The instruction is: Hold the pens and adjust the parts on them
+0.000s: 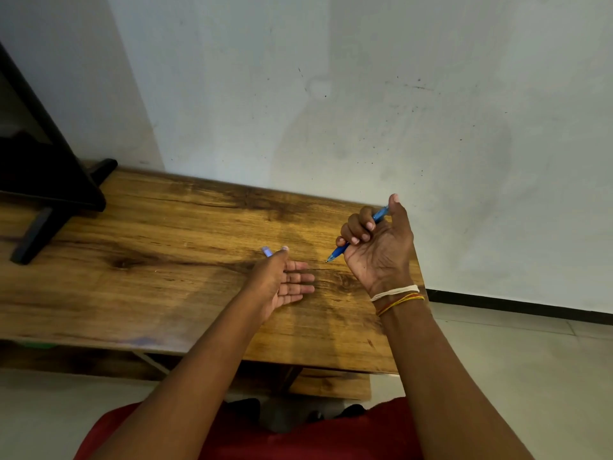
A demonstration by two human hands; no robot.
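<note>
My right hand (378, 247) is raised over the right end of the wooden table (166, 260). Its fingers are curled round a blue pen (341, 250), whose tip points down and left. My left hand (282, 283) hovers low over the table to the left of the pen, palm turned right and fingers straight. A small pale blue pen cap (267, 251), blurred, shows just past the left thumb tip. I cannot tell whether the thumb touches it.
A black stand with angled feet (49, 194) occupies the table's left end. A white wall rises behind the table. Pale floor tiles (530, 360) lie to the right, beyond the table's edge. A lower wooden shelf (328, 383) shows under the table.
</note>
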